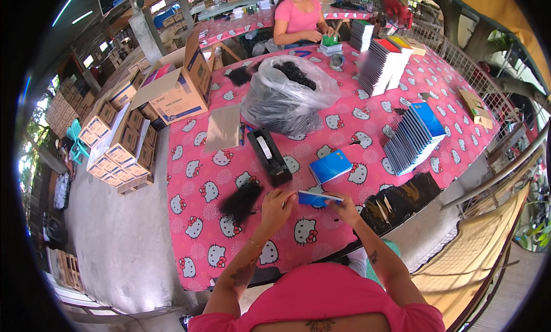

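My right hand (pixel 346 210) grips a thin blue notebook (pixel 317 199) by its right end, edge turned up, just above the pink table cover. Close to the notebook's left end, my left hand (pixel 277 206) has its fingers curled together; what they pinch, if anything, is too small to make out. Beside that hand lies a loose bundle of black binding coils (pixel 241 201). A black tape dispenser (pixel 270 157) stands beyond it. Another blue notebook (pixel 331 166) lies flat behind the one I hold.
A clear plastic bag (pixel 287 96) full of black coils sits mid-table. Stacked blue notebooks (pixel 414 138) and taller notebook piles (pixel 381 68) stand right. Cartons (pixel 178 88) are left. Across the table, a person in pink (pixel 301 22) handles a green-topped stack (pixel 330 43).
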Tool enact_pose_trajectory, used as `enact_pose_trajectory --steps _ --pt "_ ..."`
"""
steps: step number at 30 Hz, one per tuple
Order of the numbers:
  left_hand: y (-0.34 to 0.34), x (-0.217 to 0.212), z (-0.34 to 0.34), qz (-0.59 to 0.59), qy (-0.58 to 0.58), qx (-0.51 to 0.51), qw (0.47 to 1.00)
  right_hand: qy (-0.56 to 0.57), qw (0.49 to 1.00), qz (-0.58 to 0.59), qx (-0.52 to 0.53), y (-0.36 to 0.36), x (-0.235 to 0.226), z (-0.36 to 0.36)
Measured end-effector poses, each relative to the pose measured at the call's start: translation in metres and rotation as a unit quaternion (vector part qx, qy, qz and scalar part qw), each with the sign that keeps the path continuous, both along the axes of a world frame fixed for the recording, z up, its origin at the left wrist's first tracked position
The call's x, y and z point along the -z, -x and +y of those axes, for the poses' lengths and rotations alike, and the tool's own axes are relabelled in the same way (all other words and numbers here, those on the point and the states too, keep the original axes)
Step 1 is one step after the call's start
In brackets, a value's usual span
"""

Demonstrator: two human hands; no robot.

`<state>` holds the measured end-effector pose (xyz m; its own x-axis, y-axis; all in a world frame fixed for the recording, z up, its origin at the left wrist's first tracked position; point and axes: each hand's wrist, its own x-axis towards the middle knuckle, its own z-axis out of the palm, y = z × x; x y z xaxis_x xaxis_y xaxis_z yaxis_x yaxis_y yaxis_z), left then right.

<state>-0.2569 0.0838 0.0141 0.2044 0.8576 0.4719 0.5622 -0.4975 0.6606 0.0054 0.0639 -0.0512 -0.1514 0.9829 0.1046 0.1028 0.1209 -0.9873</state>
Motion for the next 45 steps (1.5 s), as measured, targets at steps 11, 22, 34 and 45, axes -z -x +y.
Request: enact_pose_trajectory --steps 11,22,34,45 --pt "0.010 0.008 0.007 -0.003 0.034 0.067 0.997 0.043 0.999 -0.011 -0.015 -0.003 0.008 -0.009" --pt "0.013 -0.045 -0.009 0.105 0.025 0.167 0.980 0.066 0.995 -0.053 -0.047 -0.006 -0.051 -0.040" --pt "-0.007 -0.090 -0.011 0.123 -0.143 0.085 0.978 -0.002 0.998 0.040 0.051 0.019 -0.094 -0.056" --pt "0.015 -0.090 0.004 0.058 -0.002 0.212 0.976 -0.019 0.999 -0.027 0.009 0.014 -0.116 -0.059"
